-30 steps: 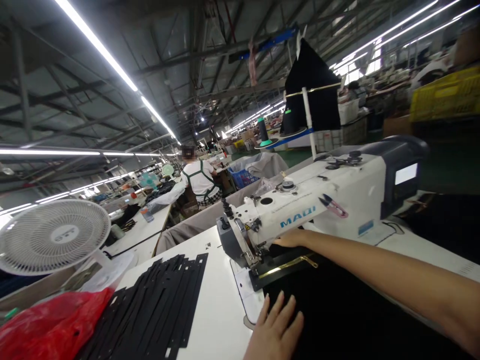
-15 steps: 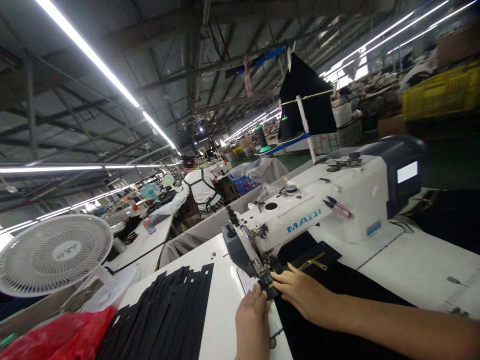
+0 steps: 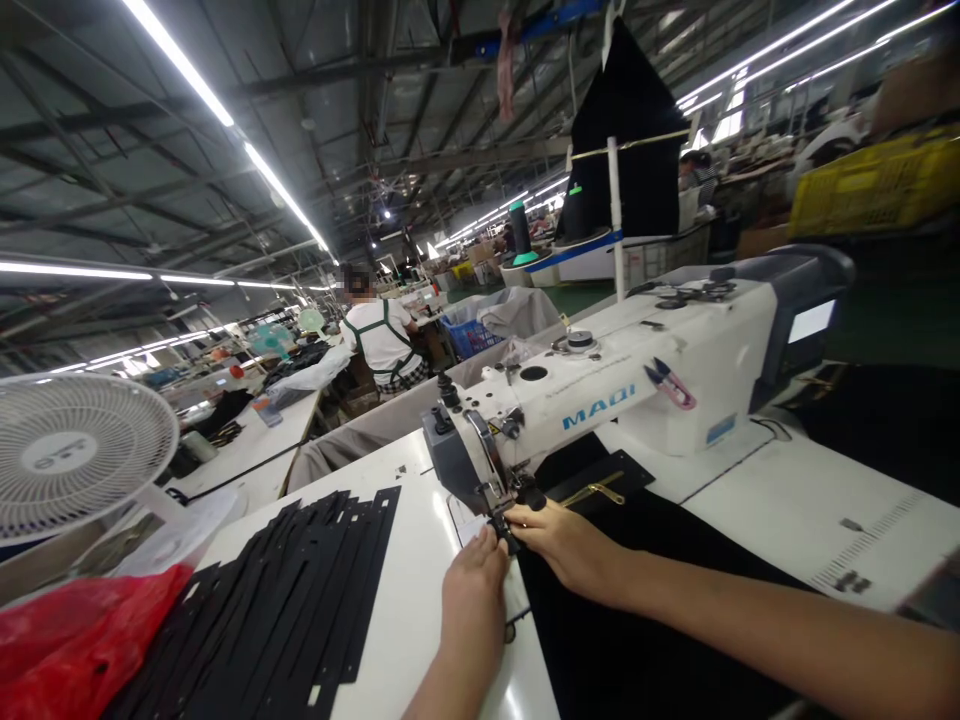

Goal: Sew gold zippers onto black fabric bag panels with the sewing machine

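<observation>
Both hands are at the needle end of a white sewing machine (image 3: 600, 390) marked MAQI. My left hand (image 3: 474, 590) is closed, its fingertips at the left edge of a black fabric strip just in front of the presser foot. My right hand (image 3: 566, 548) is on the same strip from the right, its fingers bent together against it; the fingertips are partly hidden at the foot. A gold zipper with a pull (image 3: 607, 491) runs along the strip behind my right hand. Wide black fabric (image 3: 592, 650) spreads under my right forearm.
Black strips (image 3: 300, 600) lie stacked on the white table at left, beside a red plastic bag (image 3: 82, 640) and a white fan (image 3: 75, 455). Pink-handled thread snips (image 3: 671, 385) rest on the machine arm. Thread cones (image 3: 519, 232) stand behind. A person (image 3: 381, 335) sits ahead.
The view has shifted, so the machine and table sit slightly higher and further left. Both hands stay at the presser foot; my right hand's fingers look more drawn together.
</observation>
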Demonstrator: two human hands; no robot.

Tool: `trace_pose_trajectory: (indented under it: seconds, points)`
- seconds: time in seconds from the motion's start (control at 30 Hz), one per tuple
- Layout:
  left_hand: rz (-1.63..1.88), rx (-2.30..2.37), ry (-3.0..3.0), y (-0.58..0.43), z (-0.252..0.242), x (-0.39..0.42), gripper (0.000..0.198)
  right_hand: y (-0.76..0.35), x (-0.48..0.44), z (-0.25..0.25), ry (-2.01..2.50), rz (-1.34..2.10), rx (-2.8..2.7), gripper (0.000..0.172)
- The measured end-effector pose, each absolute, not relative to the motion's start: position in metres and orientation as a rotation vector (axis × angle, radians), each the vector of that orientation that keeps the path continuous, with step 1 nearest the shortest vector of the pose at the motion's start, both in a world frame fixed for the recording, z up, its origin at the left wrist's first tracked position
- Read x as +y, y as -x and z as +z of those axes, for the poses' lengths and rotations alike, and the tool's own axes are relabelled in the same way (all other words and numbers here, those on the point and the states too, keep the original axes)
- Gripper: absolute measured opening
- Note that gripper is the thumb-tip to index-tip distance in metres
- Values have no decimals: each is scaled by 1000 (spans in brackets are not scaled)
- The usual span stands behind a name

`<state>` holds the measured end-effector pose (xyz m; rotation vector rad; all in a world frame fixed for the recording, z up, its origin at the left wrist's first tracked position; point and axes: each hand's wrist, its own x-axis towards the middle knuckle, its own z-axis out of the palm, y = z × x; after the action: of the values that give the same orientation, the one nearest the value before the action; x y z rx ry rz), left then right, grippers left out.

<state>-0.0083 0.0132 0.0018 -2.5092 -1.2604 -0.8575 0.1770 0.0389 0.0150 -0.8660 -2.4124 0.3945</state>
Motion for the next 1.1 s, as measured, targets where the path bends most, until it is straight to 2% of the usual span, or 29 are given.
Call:
trace_pose_trajectory:
  seconds: [0.27,0.57,1.1]
  points:
    - [-776,-1236,2502,5,6,12,26,-178,37,18,834,395,-2422,41]
    - [-889,-1275,2491,2,6,20,19,-175,46,13,810,380,-2395,39]
    - [-932,-1344,2466,1,5,22,23,-172,47,18,745,268,-2414,39]
